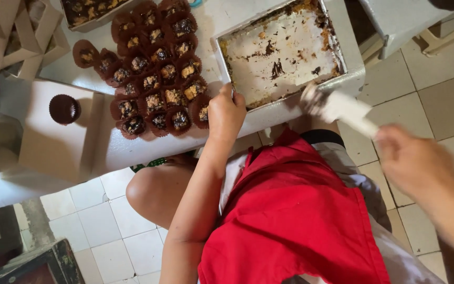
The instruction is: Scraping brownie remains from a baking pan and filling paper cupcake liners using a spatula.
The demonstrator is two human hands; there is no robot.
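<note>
Two hands at an almost empty tray (282, 52) on the table (132, 150).
L hand (226, 114) curled, pinching tray's near-left rim. R hand (415, 160), blurred, fist closed round handle of a white scraper (337, 108), blade w/ crumbs at near-right rim. Filled brown cups (156, 68) sit left of tray.

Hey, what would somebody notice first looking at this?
Probably the cluster of brown paper cups filled with cake pieces on the white table. Right of it, the left hand grips the nearly scraped-out baking tray, while the right hand holds a white spatula at its corner.
</note>
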